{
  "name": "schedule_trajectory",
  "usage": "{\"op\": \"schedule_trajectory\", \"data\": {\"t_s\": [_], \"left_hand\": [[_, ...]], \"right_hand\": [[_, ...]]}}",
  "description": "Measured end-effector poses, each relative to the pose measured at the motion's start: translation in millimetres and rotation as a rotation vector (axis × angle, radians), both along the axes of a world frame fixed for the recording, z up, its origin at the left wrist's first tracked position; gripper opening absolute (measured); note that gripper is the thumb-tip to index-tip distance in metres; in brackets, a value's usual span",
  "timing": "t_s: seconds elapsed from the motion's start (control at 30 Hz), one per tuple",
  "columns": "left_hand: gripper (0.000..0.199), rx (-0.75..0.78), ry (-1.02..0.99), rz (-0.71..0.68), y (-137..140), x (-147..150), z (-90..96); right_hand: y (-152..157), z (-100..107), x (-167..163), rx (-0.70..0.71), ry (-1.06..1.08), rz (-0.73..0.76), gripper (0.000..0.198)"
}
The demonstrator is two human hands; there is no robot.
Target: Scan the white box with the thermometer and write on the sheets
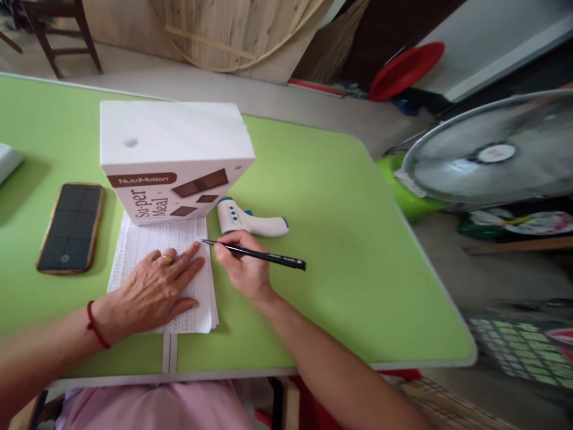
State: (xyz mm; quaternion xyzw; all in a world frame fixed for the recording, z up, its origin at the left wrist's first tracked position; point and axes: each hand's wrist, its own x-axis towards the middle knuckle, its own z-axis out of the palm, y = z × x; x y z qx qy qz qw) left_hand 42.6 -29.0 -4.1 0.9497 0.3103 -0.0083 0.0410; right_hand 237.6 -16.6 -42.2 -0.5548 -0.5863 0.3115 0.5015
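My left hand (163, 283) lies flat with fingers spread on a stack of handwritten paper sheets (205, 310). A ring is on one finger and a red cord is round the wrist. My right hand (244, 266) grips a black pen (282, 259), its tip pointing left by the left index fingertip at the sheets' right side. Whether the tip touches the paper I cannot tell. A white NutriMotion box (179, 134) stands upright on the far part of the sheets. Just beyond my right hand lies a white and blue thermometer gun (257, 224).
A smartphone (71, 227) in a brown-edged case lies left of the sheets on the green table (331, 209). Part of a white object (6, 160) shows at the left edge. A large fan (492, 152) stands beyond the table's right side, with a red basin (407, 71) behind.
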Motion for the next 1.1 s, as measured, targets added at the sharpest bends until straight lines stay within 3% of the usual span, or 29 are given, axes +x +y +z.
{"op": "schedule_trajectory", "data": {"t_s": [0.2, 1.1], "left_hand": [[0.061, 0.011, -0.017, -0.005, 0.5, 0.3, -1.7], [0.061, 0.022, -0.014, 0.002, -0.4, -0.1, -2.5]], "right_hand": [[-0.5, -4.7, -0.6, 0.147, -0.155, 0.011, 0.006], [0.6, -3.6, -1.8, 0.135, -0.156, 0.047, 0.006]]}}
